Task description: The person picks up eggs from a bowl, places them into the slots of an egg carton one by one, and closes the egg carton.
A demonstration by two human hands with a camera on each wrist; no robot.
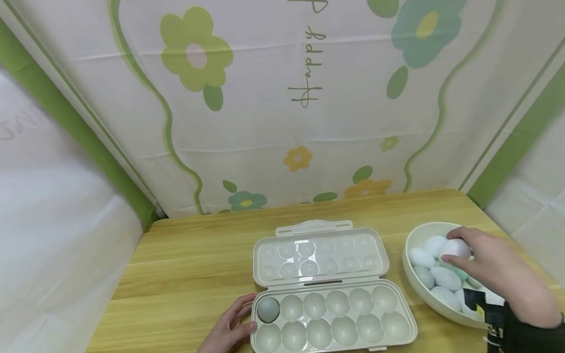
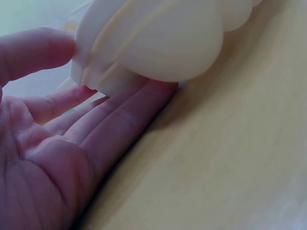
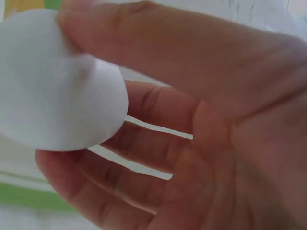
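Observation:
A pale cream egg box (image 1: 318,333) lies open on the table, its clear-looking lid (image 1: 320,255) folded back. One grey-green egg (image 1: 268,309) sits in the back left cup; the other cups hold nothing. My left hand (image 1: 229,329) holds the box's left end, thumb at the rim and fingers under the cups (image 2: 168,43) in the left wrist view. My right hand (image 1: 500,267) pinches a white egg (image 3: 53,96) between thumb and fingers, over a cream bowl (image 1: 417,239) at the right. Several white and pale green eggs (image 1: 446,279) lie in the bowl.
The wooden table (image 1: 183,273) ends at a white cloth backdrop (image 1: 262,120) printed with flowers. White cloth walls with green bands (image 1: 533,126) stand at both sides. The bowl stands close to the right of the egg box. A black strap (image 1: 535,334) is round the right wrist.

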